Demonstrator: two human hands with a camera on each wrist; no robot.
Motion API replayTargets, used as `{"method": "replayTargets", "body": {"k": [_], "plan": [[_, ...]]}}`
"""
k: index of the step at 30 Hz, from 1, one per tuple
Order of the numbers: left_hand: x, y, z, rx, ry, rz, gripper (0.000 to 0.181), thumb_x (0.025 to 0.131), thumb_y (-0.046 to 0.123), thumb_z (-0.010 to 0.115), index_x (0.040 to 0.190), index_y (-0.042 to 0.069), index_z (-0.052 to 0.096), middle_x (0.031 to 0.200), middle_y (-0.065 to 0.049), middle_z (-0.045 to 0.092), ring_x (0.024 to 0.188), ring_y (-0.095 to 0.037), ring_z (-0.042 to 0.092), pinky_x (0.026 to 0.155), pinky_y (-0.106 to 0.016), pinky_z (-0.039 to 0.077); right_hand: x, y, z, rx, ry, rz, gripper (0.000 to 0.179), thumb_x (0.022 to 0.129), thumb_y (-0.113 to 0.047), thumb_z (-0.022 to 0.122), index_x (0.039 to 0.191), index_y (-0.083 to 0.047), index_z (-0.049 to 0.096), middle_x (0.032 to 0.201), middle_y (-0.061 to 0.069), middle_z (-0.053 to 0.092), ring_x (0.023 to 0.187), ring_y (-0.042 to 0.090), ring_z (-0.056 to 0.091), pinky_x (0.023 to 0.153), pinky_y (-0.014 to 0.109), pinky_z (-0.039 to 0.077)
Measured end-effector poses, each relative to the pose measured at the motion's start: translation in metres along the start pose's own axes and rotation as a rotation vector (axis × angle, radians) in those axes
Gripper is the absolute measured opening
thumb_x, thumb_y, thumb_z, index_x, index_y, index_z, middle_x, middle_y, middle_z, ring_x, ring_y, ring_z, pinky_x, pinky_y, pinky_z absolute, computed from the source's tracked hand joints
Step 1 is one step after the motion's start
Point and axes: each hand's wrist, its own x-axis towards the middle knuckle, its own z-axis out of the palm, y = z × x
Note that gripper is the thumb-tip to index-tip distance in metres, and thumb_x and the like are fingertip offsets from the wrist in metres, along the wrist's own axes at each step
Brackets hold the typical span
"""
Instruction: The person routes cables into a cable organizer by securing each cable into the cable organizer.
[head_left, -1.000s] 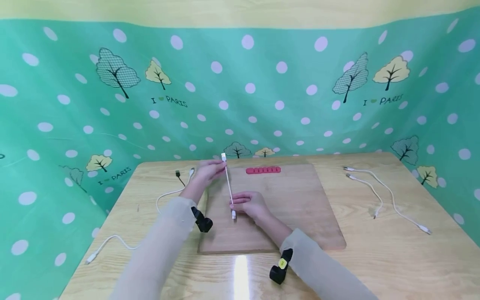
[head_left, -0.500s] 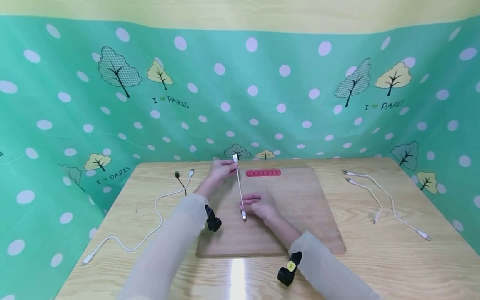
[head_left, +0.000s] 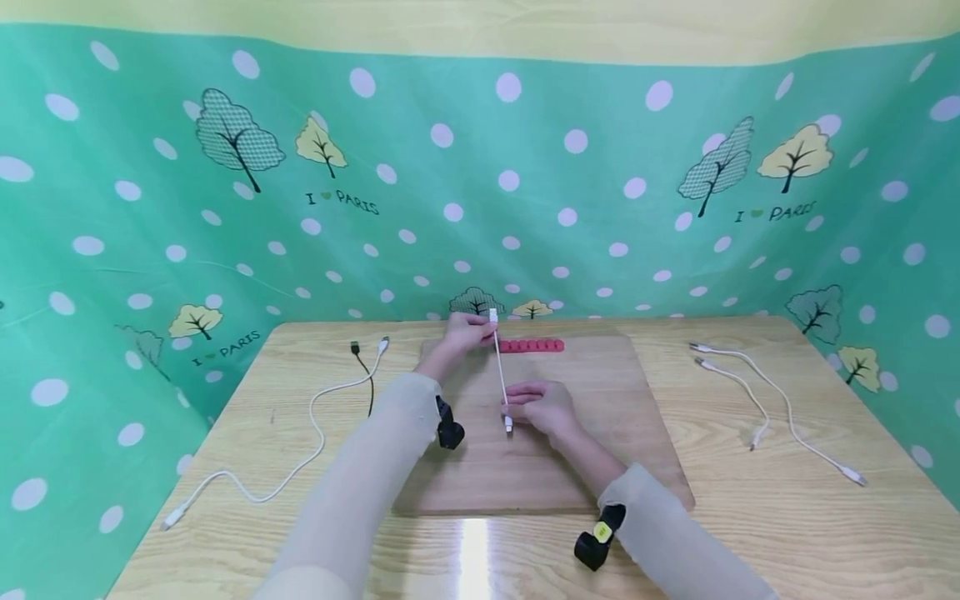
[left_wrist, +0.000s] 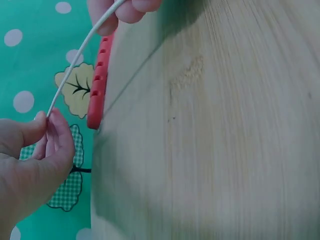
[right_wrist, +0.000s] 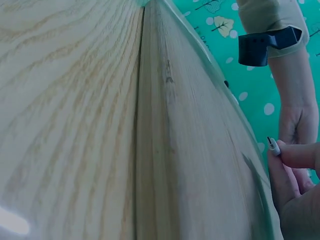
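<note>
A short white USB cable [head_left: 500, 365] is stretched nearly straight between my two hands over the wooden board [head_left: 585, 450]. My left hand [head_left: 467, 331] pinches its far end, the USB plug poking up past the fingertips. Lower down, my right hand [head_left: 546, 408] pinches the near end, where a small white plug [right_wrist: 273, 146] sticks out between thumb and finger in the right wrist view. Behind the cable, at the board's back edge, lies a red cable holder [head_left: 534, 345] with a row of slots, its left end hidden by my left hand.
On the left of the table [head_left: 247, 433] lie a long white cable [head_left: 318, 417] and a black cable [head_left: 356, 348], partly behind my left sleeve. Two white cables [head_left: 783, 392] rest on the right side. A green patterned curtain [head_left: 637, 242] hangs behind the table.
Both hands have moved to the right with the stretched cable between them, bringing it from left of the red cable holder to its left end. Both grips stay the same.
</note>
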Motion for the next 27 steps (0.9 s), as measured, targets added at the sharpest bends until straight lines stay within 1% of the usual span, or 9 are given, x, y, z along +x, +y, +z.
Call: {"method": "replayTargets", "body": {"k": [4,7,10,12,14,17,19,23,27], "plan": [[0.007,-0.004,0.006,0.013,-0.036,0.009,0.033,0.089,-0.003,0.062,0.121,-0.009,0.059,0.12,-0.029,0.063,0.085,-0.019,0.068,0.09,-0.03,0.058,0.0,0.004,-0.003,-0.05,0.051,0.009,0.028,0.075,0.005,0.075,0.103,0.004,0.071,0.095,0.019,0.074,0.073,0.01,0.07,0.069,0.024,0.061],[0.01,-0.006,0.009,0.023,-0.049,0.021,0.033,0.088,-0.004,0.062,0.12,-0.01,0.059,0.119,-0.03,0.063,0.087,-0.021,0.07,0.087,-0.028,0.059,0.0,0.005,-0.005,-0.096,0.086,0.021,0.027,0.075,0.002,0.077,0.102,0.001,0.072,0.096,0.017,0.075,0.075,0.009,0.07,0.069,0.023,0.06],[0.014,-0.008,0.012,0.043,-0.056,0.03,0.033,0.088,-0.003,0.063,0.119,-0.01,0.059,0.119,-0.029,0.063,0.092,-0.024,0.071,0.084,-0.026,0.059,0.001,0.005,-0.006,-0.135,0.091,0.019,0.026,0.075,-0.001,0.078,0.101,-0.001,0.073,0.096,0.015,0.075,0.076,0.009,0.07,0.069,0.021,0.059],[0.017,-0.008,0.014,0.085,-0.046,0.042,0.031,0.087,-0.001,0.065,0.117,-0.008,0.061,0.118,-0.027,0.064,0.094,-0.024,0.071,0.081,-0.023,0.06,0.002,0.003,-0.007,-0.149,0.09,0.01,0.025,0.075,-0.002,0.078,0.1,-0.001,0.073,0.095,0.015,0.075,0.075,0.009,0.07,0.067,0.021,0.059],[0.02,-0.008,0.017,0.133,-0.034,0.069,0.03,0.086,0.0,0.066,0.115,-0.007,0.063,0.116,-0.025,0.066,0.094,-0.024,0.071,0.078,-0.021,0.06,0.004,0.002,-0.01,-0.143,0.091,0.011,0.025,0.075,-0.002,0.077,0.1,-0.001,0.073,0.094,0.016,0.075,0.073,0.009,0.07,0.067,0.021,0.059],[0.024,-0.007,0.021,0.211,-0.015,0.118,0.027,0.085,0.002,0.068,0.111,-0.004,0.066,0.112,-0.022,0.068,0.091,-0.023,0.07,0.074,-0.02,0.059,0.007,0.0,-0.013,-0.114,0.102,0.034,0.025,0.076,-0.001,0.076,0.101,-0.001,0.073,0.094,0.015,0.075,0.073,0.011,0.071,0.069,0.023,0.06],[0.026,-0.007,0.023,0.229,-0.01,0.135,0.027,0.085,0.002,0.069,0.111,-0.004,0.066,0.112,-0.022,0.068,0.092,-0.024,0.069,0.075,-0.021,0.059,0.009,-0.001,-0.014,-0.114,0.109,0.047,0.026,0.076,-0.001,0.076,0.102,-0.003,0.073,0.094,0.015,0.075,0.074,0.011,0.071,0.07,0.023,0.06],[0.03,-0.009,0.023,0.248,-0.004,0.119,0.029,0.084,0.002,0.07,0.113,-0.003,0.066,0.114,-0.021,0.068,0.094,-0.024,0.067,0.076,-0.021,0.058,0.013,0.001,-0.014,-0.177,0.11,0.047,0.027,0.074,-0.002,0.078,0.1,-0.005,0.073,0.093,0.012,0.076,0.074,0.011,0.071,0.069,0.022,0.06],[0.033,-0.011,0.021,0.298,-0.029,0.122,0.031,0.084,0.005,0.071,0.114,-0.002,0.066,0.114,-0.019,0.068,0.095,-0.023,0.065,0.074,-0.019,0.056,0.014,0.002,-0.012,-0.228,0.113,0.024,0.025,0.072,-0.003,0.079,0.097,-0.006,0.074,0.089,0.011,0.076,0.07,0.01,0.071,0.065,0.021,0.059]]}}
